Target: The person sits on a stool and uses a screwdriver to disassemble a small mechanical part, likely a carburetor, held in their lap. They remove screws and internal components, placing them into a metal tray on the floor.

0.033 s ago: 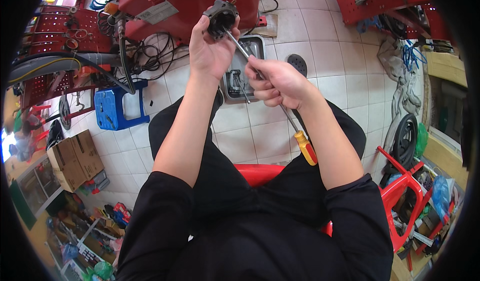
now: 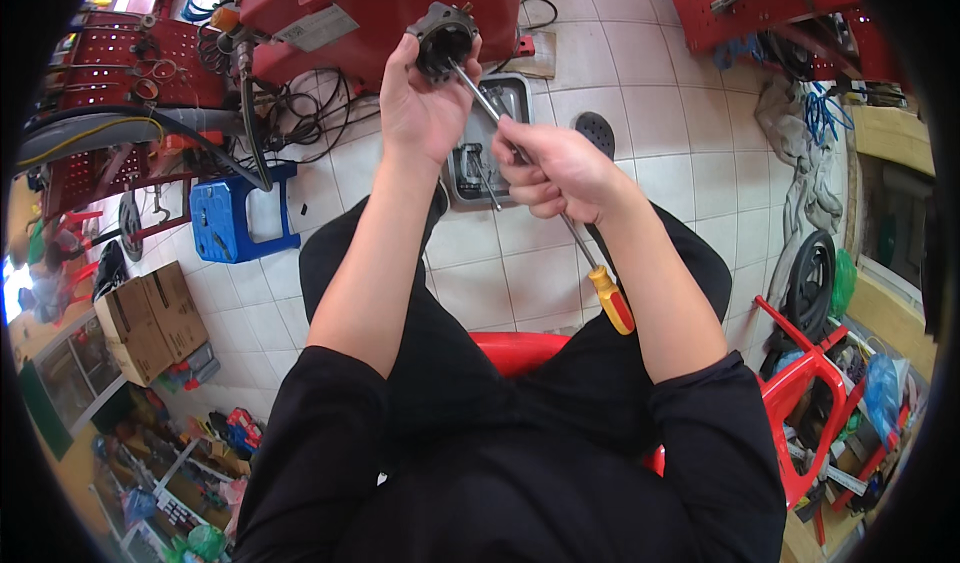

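Yellow-handled screwdriver (image 2: 611, 301) poked into a dark metal housing (image 2: 438, 45), lol
Left hand (image 2: 425, 115) pinches the housing; right hand (image 2: 562, 166) has fingers curled round the shaft.

White label (image 2: 318, 28), no legible text

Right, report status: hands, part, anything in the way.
Left hand gripping dark part. Right hand closed on screwdriver shaft, tip at part's opening. Tray on floor below; nothing seen blocking the hands.
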`<state>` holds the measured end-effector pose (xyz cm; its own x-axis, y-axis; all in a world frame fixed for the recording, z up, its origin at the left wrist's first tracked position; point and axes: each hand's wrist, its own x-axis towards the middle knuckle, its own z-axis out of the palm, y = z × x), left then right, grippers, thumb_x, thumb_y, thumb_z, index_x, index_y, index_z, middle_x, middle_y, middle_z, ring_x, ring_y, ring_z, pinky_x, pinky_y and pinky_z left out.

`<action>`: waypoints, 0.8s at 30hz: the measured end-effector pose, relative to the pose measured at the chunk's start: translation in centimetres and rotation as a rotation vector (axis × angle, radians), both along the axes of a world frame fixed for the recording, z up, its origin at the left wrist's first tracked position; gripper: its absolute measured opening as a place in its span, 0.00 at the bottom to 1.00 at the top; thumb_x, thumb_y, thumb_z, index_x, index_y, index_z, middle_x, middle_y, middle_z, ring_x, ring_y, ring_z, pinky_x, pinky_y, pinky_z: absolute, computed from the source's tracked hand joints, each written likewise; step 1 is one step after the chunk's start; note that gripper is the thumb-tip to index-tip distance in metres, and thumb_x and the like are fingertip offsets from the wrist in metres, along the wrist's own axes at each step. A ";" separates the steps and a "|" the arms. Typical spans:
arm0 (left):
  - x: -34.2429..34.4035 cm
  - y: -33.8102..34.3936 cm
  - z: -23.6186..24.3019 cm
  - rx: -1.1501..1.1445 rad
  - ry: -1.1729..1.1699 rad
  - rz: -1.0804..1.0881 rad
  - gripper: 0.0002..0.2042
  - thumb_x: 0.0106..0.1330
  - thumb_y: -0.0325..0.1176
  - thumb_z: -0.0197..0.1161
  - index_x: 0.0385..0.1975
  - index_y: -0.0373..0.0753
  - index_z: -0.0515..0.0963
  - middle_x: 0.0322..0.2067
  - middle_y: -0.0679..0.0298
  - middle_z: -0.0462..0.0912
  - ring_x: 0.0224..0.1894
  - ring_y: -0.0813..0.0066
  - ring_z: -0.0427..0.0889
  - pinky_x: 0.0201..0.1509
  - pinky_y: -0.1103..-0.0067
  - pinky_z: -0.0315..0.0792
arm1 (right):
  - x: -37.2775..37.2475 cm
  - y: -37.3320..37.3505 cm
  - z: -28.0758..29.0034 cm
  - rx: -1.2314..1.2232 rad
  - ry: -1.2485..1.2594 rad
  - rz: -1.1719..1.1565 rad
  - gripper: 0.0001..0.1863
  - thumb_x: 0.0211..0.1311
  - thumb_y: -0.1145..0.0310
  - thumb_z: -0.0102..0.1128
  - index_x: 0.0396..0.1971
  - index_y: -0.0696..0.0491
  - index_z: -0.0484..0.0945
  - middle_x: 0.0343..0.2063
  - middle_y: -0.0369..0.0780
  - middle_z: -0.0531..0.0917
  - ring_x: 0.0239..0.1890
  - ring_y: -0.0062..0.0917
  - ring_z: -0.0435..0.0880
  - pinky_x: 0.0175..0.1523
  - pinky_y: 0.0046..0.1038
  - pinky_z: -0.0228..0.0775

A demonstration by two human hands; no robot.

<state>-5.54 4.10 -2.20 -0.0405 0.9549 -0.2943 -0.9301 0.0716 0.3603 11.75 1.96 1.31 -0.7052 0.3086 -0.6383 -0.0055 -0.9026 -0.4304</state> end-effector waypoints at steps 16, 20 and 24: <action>0.0 -0.2 0.7 -0.025 -0.117 0.042 0.23 0.63 0.51 0.56 0.49 0.39 0.71 0.47 0.59 0.76 0.53 0.57 0.73 0.49 0.73 0.74 | 1.5 1.4 1.7 0.120 0.105 -0.191 0.20 0.69 0.49 0.38 0.23 0.47 0.63 0.11 0.25 0.52 0.11 0.10 0.48 0.14 0.16 0.37; 0.1 -0.2 0.9 -0.031 -0.110 0.033 0.23 0.63 0.51 0.56 0.49 0.40 0.71 0.47 0.60 0.76 0.54 0.56 0.73 0.49 0.74 0.74 | 1.7 1.5 1.7 0.113 0.083 -0.211 0.21 0.68 0.47 0.39 0.23 0.47 0.64 0.12 0.25 0.52 0.11 0.10 0.48 0.14 0.16 0.37; 1.0 -0.5 0.7 -0.017 0.070 -0.043 0.22 0.66 0.51 0.52 0.48 0.37 0.72 0.43 0.60 0.79 0.47 0.60 0.78 0.43 0.75 0.76 | 2.2 1.1 1.4 0.052 -0.006 -0.373 0.19 0.65 0.48 0.47 0.25 0.47 0.67 0.11 0.24 0.53 0.11 0.09 0.49 0.14 0.16 0.37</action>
